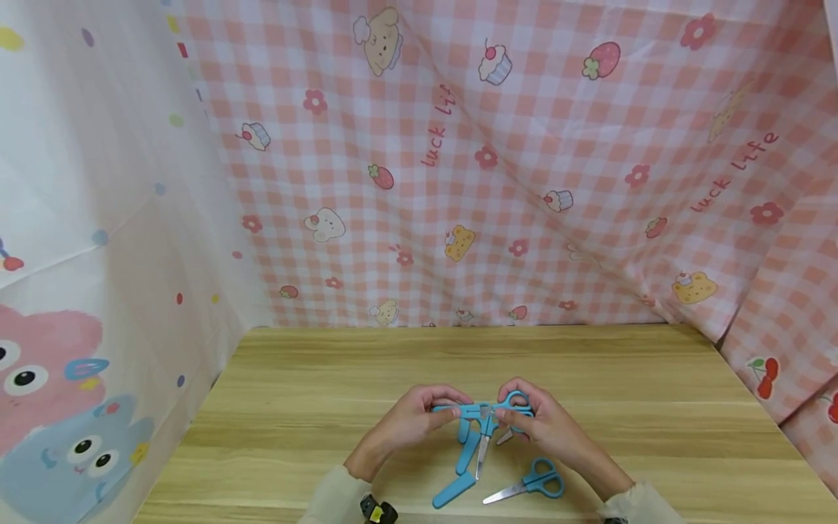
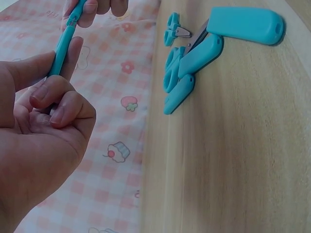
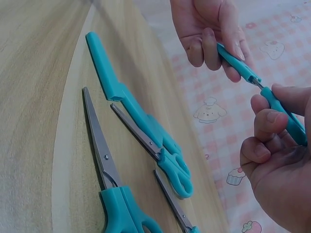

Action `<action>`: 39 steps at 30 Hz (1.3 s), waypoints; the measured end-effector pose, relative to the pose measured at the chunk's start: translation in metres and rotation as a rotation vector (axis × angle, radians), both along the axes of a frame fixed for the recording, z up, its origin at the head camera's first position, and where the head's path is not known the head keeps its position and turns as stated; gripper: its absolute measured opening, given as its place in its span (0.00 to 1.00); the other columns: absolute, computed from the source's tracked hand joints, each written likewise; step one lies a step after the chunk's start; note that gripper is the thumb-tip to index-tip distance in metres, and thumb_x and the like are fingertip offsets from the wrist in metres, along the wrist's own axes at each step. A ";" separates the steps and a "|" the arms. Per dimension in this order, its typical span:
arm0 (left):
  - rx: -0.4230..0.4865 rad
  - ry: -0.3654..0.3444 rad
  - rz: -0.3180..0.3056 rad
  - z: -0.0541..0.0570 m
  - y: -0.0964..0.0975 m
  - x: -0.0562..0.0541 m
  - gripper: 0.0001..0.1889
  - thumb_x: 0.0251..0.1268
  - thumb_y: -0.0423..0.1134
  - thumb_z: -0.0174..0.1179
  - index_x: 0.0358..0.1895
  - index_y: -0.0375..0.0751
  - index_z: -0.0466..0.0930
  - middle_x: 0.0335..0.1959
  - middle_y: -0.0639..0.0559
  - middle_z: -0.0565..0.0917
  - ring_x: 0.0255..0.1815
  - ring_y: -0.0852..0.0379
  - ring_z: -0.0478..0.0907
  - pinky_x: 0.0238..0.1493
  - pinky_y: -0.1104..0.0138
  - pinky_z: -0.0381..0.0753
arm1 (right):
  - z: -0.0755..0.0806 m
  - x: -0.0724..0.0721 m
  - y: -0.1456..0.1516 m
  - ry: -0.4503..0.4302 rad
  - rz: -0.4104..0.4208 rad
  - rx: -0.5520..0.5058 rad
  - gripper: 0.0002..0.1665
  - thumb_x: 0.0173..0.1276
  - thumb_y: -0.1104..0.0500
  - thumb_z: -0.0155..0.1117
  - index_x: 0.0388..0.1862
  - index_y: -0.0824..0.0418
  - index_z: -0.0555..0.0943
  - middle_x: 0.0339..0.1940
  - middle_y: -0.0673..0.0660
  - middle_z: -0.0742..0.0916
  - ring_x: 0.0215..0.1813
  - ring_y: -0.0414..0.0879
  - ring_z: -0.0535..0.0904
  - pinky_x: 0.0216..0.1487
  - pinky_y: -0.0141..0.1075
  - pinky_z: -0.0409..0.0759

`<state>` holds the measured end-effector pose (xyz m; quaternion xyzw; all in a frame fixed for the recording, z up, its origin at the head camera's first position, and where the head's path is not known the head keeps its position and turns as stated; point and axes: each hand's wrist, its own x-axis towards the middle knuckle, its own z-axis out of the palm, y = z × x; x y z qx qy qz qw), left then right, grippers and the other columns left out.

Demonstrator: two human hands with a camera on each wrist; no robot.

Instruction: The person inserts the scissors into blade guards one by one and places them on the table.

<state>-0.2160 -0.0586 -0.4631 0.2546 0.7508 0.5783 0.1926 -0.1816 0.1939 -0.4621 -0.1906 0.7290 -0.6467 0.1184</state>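
Observation:
My left hand [image 1: 415, 418] pinches a turquoise blade cover [image 2: 60, 51] between thumb and fingers. From the other side my right hand [image 1: 546, 418] grips a pair of scissors [image 3: 286, 119] by its turquoise handles. The blades of these scissors are mostly inside the cover; a short strip of metal [image 3: 258, 83] shows between cover and handle. Both hands are raised above the wooden table, close together. Below them lie larger scissors [image 1: 540, 480] with bare blades, another pair [image 1: 486, 429] pointing toward me, and small scissors [image 1: 505, 437] partly hidden by my right hand.
Several loose turquoise covers lie on the table: a large one [image 1: 454, 490] nearest me, a middle one [image 1: 467, 453] and a small one [image 1: 464, 431] behind it. The wooden table [image 1: 294, 407] meets a pink checked cloth [image 1: 419, 276] at its far edge.

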 end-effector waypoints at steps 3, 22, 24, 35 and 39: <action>-0.001 -0.004 -0.001 0.000 -0.001 -0.001 0.11 0.72 0.34 0.57 0.53 0.36 0.82 0.45 0.40 0.87 0.17 0.63 0.58 0.22 0.73 0.61 | -0.001 -0.001 -0.001 0.010 -0.001 -0.002 0.14 0.73 0.61 0.61 0.48 0.69 0.70 0.31 0.58 0.84 0.22 0.39 0.67 0.24 0.28 0.67; 0.010 -0.015 0.027 -0.002 0.001 0.001 0.09 0.72 0.35 0.58 0.50 0.43 0.84 0.44 0.50 0.88 0.52 0.42 0.82 0.52 0.70 0.77 | -0.005 -0.001 -0.002 0.029 -0.050 0.049 0.12 0.73 0.58 0.61 0.46 0.65 0.71 0.32 0.63 0.84 0.23 0.40 0.69 0.23 0.27 0.69; 0.011 -0.018 0.033 -0.002 0.001 0.001 0.09 0.72 0.36 0.58 0.50 0.44 0.84 0.44 0.50 0.88 0.52 0.43 0.82 0.52 0.69 0.77 | -0.005 -0.001 -0.003 0.027 -0.054 0.052 0.12 0.73 0.59 0.62 0.46 0.65 0.71 0.32 0.65 0.84 0.23 0.40 0.69 0.23 0.27 0.69; 0.016 -0.006 0.035 -0.003 0.003 0.001 0.10 0.73 0.34 0.57 0.51 0.42 0.84 0.45 0.49 0.88 0.50 0.49 0.83 0.51 0.70 0.78 | -0.004 0.000 -0.005 0.026 -0.055 0.048 0.12 0.73 0.59 0.61 0.47 0.65 0.71 0.33 0.67 0.83 0.22 0.38 0.68 0.23 0.27 0.68; 0.002 -0.014 0.043 -0.001 0.005 0.002 0.09 0.73 0.35 0.57 0.50 0.44 0.84 0.45 0.51 0.88 0.49 0.49 0.83 0.50 0.70 0.78 | -0.005 -0.001 -0.004 0.031 -0.046 0.035 0.12 0.74 0.59 0.61 0.46 0.65 0.71 0.34 0.70 0.83 0.22 0.39 0.67 0.24 0.28 0.69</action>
